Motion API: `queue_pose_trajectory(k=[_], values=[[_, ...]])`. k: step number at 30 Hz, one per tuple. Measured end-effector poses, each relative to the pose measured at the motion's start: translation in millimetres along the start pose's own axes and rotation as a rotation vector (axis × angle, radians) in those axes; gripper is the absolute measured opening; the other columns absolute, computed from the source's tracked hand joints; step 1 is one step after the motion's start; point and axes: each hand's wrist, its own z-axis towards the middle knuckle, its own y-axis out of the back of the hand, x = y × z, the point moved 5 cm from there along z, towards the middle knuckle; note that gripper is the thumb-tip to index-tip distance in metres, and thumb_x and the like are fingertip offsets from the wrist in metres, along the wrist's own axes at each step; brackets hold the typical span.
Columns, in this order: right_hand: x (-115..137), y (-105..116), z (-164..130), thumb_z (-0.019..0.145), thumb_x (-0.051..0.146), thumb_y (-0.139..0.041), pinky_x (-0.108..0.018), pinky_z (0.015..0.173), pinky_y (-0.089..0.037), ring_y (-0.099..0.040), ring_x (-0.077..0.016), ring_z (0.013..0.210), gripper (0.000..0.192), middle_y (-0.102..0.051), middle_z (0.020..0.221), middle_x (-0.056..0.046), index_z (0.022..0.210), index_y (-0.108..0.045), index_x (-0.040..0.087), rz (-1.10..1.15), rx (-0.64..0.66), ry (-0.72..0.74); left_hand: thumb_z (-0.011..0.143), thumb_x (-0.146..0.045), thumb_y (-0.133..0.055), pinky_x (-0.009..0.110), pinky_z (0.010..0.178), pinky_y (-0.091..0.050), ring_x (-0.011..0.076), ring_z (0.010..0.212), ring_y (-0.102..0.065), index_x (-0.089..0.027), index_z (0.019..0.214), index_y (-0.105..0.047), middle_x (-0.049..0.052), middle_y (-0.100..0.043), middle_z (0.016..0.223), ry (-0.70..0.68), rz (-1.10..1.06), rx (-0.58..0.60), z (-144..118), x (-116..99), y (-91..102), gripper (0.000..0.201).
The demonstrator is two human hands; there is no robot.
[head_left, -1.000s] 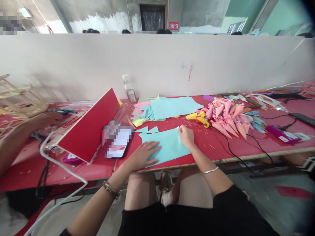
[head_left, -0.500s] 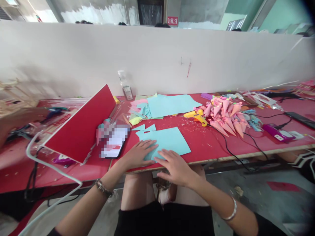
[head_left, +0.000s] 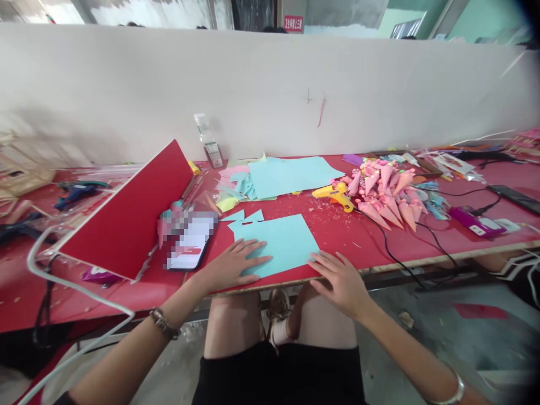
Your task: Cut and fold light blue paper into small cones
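Head view shows a long red desk (head_left: 371, 239) backed by a white partition (head_left: 270, 95), the largest things in sight. On the desk's left part a red board (head_left: 130, 216) leans tilted, and a phone (head_left: 189, 247) lies just beside its lower right end. Farther back, a bigger blue sheet (head_left: 291, 174) rests on a scatter of coloured paper scraps. At the near edge, straight ahead of the person, lies a flat blue sheet (head_left: 278, 242). Right of the back sheet sits a heap of pink cones (head_left: 388, 194), with a yellow glue gun (head_left: 333, 195) touching its left side and a black cord running off the desk edge. The left hand (head_left: 230, 264) lies palm down on the near sheet's left part, fingers spread apart and flat, gripping nothing. The right hand (head_left: 341, 281) rests at the sheet's near right corner by the desk edge, fingers loosely apart and bent, their tips touching the paper; whether they pinch the corner cannot be told. A bracelet circles each wrist.
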Motion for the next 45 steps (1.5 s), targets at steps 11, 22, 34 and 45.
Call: queue_pose_trajectory(k=[11, 22, 34, 45], values=[[-9.4, 2.9, -3.6, 0.084, 0.037, -0.043, -0.042, 0.097, -0.029, -0.048, -0.0218, 0.111, 0.036, -0.057, 0.119, -0.005, 0.113, -0.057, 0.022, -0.058, -0.045, -0.006, 0.09, -0.031, -0.034, 0.031, 0.099, -0.026, 0.015, 0.115, -0.043, -0.038, 0.13, -0.031, -0.007, -0.04, 0.135, -0.094, 0.081, 0.006, -36.1, -18.2, 4.5, 0.041], [96.5, -21.1, 27.0, 0.083, 0.05, -0.037, -0.046, 0.097, -0.028, -0.042, -0.026, 0.113, 0.049, -0.047, 0.128, -0.008, 0.126, -0.045, 0.028, 0.065, 0.026, 0.24, 0.086, -0.035, -0.043, 0.034, 0.104, -0.025, 0.0148, 0.118, -0.043, -0.038, 0.125, -0.04, -0.005, -0.047, 0.13, 0.058, 0.002, -0.047, -68.9, -19.2, 1.6, 0.039], [67.9, -24.6, 15.7, 0.08, 0.038, -0.043, -0.04, 0.097, -0.029, -0.045, -0.0233, 0.11, 0.044, -0.057, 0.116, -0.008, 0.117, -0.054, 0.018, 0.106, -0.087, 0.14, 0.087, -0.026, -0.041, 0.034, 0.098, -0.038, 0.016, 0.115, -0.048, -0.033, 0.121, -0.049, -0.002, -0.053, 0.125, 0.042, -0.052, -0.129, -69.8, -18.0, 2.8, 0.035], [-3.3, -4.1, -2.3, 0.078, 0.031, -0.046, -0.036, 0.091, -0.037, -0.051, -0.0215, 0.104, 0.034, -0.06, 0.108, -0.008, 0.106, -0.061, 0.018, -0.025, -0.182, 0.03, 0.085, -0.02, -0.04, 0.039, 0.101, -0.036, 0.0176, 0.118, -0.045, -0.028, 0.116, -0.054, 0.0, -0.053, 0.125, 0.046, -0.119, -0.149, -73.8, -15.6, 3.9, 0.034]])
